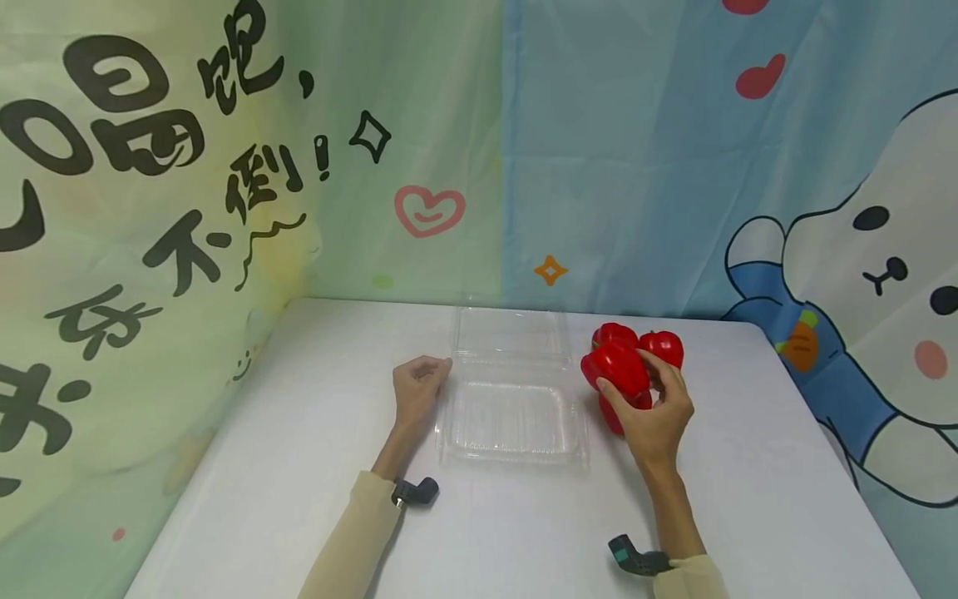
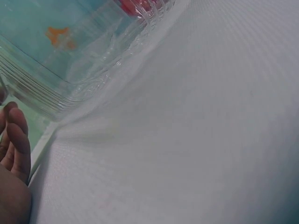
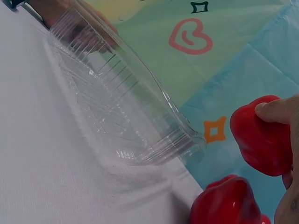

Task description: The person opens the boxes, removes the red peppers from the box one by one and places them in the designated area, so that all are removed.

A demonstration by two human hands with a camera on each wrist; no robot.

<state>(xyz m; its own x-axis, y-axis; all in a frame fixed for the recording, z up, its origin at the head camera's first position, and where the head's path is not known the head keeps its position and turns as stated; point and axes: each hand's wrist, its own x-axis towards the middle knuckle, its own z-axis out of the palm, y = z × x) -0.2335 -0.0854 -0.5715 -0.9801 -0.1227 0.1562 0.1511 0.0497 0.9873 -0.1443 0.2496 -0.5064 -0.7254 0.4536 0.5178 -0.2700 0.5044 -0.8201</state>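
My right hand grips a red bell pepper between thumb and fingers. In the right wrist view that pepper is raised off the table, with another red bell pepper below it. More red bell peppers lie behind and under the held one in the head view. To their left is a clear plastic clamshell box, its lid folded back. My left hand pinches the box's left edge near the hinge. Its curled fingers show at the left wrist view's border; the pinch itself is partly hidden.
Everything stands on a white table. A printed cloth with a cartoon bear, hearts and writing hangs behind the table and along its left side. Each wrist wears a small dark camera.
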